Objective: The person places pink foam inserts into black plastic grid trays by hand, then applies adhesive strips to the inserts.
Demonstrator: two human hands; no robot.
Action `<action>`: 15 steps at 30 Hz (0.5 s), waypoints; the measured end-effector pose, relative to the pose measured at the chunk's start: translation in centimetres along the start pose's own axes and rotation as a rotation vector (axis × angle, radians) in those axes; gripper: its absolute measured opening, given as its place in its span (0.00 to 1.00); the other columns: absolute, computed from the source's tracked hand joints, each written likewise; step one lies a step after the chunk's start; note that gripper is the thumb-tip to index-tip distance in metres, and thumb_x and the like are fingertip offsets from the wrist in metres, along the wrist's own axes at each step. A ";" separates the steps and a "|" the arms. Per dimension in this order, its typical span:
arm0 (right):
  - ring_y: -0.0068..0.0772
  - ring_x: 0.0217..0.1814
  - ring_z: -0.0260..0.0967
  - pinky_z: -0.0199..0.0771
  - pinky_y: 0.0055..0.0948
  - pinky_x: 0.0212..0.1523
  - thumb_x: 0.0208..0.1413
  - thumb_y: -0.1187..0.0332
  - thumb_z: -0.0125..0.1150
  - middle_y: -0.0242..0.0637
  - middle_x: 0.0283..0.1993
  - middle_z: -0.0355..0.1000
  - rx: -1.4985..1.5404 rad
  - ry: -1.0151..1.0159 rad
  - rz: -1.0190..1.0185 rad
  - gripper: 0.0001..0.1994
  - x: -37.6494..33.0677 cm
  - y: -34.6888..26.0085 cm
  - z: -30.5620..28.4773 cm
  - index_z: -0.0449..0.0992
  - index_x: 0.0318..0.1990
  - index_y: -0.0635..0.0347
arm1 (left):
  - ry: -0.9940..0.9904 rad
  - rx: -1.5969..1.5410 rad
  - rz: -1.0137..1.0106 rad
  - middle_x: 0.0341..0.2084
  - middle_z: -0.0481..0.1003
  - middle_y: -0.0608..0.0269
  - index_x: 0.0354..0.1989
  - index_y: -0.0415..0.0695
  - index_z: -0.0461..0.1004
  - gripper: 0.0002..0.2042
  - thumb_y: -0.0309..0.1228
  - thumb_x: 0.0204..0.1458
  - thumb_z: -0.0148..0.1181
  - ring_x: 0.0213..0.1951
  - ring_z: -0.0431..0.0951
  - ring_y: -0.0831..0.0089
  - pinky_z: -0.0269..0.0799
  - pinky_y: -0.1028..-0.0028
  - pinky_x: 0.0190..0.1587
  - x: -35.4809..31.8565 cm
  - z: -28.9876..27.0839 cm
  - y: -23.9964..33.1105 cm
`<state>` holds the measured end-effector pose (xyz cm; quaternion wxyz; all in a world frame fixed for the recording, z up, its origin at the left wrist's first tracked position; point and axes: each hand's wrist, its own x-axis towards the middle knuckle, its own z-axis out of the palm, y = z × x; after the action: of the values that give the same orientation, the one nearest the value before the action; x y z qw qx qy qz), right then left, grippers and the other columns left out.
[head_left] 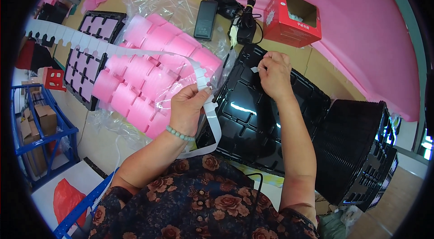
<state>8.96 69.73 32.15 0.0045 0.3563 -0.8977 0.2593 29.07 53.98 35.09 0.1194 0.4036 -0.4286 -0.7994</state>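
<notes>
The left hand (187,103) pinches the white strip (209,108) beside the pink rolls (153,76). The right hand (273,74) has its fingers closed on a small white piece (254,70) over the black tray (257,117). Risk: the slack strip may snag or tear; the piece may land crooked.

A red carton (291,18) with an open cut-out top and white print sits at one o'clock on the worktop (316,65), against the pink cloth. A clear plastic bag (176,10) lies crumpled around the pink rolls at eleven o'clock. A long white strip of labels (90,42) runs from ten o'clock to the centre, where the left hand (187,108) pinches it. The right hand (273,74) pinches one small white label (254,70) just past centre. Brown cardboard boxes (38,119) sit on a blue rack at eight o'clock.
</notes>
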 end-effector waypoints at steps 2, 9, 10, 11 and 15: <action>0.45 0.56 0.61 0.60 0.40 0.56 0.45 0.73 0.66 0.34 0.47 0.70 -0.069 -0.037 -0.002 0.04 0.4 0.2 0.7 0.79 0.30 0.56 | 0.005 -0.001 -0.008 0.29 0.79 0.64 0.41 0.38 0.79 0.06 0.24 0.58 0.62 0.27 0.77 0.79 0.73 0.79 0.27 0.1 0.1 -0.2; 0.44 0.57 0.61 0.60 0.41 0.56 0.45 0.72 0.66 0.34 0.47 0.70 -0.124 0.093 -0.027 0.05 0.3 -0.5 1.9 0.79 0.31 0.56 | -0.019 0.013 -0.003 0.30 0.79 0.65 0.42 0.39 0.78 0.06 0.26 0.58 0.62 0.29 0.78 0.78 0.76 0.77 0.31 0.0 0.2 -0.7; 0.44 0.57 0.61 0.59 0.41 0.56 0.46 0.72 0.65 0.34 0.47 0.70 -0.141 0.140 -0.038 0.06 -0.1 -0.7 1.9 0.80 0.34 0.55 | -0.009 0.018 -0.001 0.30 0.79 0.65 0.41 0.39 0.78 0.06 0.26 0.58 0.62 0.29 0.78 0.78 0.76 0.77 0.31 -0.1 0.3 -0.6; 0.44 0.58 0.61 0.59 0.41 0.57 0.47 0.72 0.64 0.34 0.48 0.70 -0.158 0.187 -0.048 0.08 -0.5 -0.8 1.8 0.81 0.36 0.55 | -0.007 0.019 0.000 0.30 0.79 0.65 0.41 0.39 0.78 0.06 0.26 0.58 0.62 0.29 0.78 0.78 0.76 0.77 0.31 -0.1 0.4 -0.6; 0.44 0.58 0.62 0.59 0.42 0.57 0.48 0.73 0.61 0.34 0.49 0.71 -0.237 0.122 -0.148 0.12 -2.4 -1.6 1.6 0.83 0.41 0.54 | -0.010 0.014 0.006 0.30 0.79 0.65 0.41 0.38 0.78 0.05 0.25 0.58 0.62 0.28 0.77 0.79 0.75 0.78 0.30 -0.1 0.9 -0.8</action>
<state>12.05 69.51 31.04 0.1201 0.4022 -0.8913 0.1716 28.58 55.07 34.76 0.1168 0.3993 -0.4362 -0.7979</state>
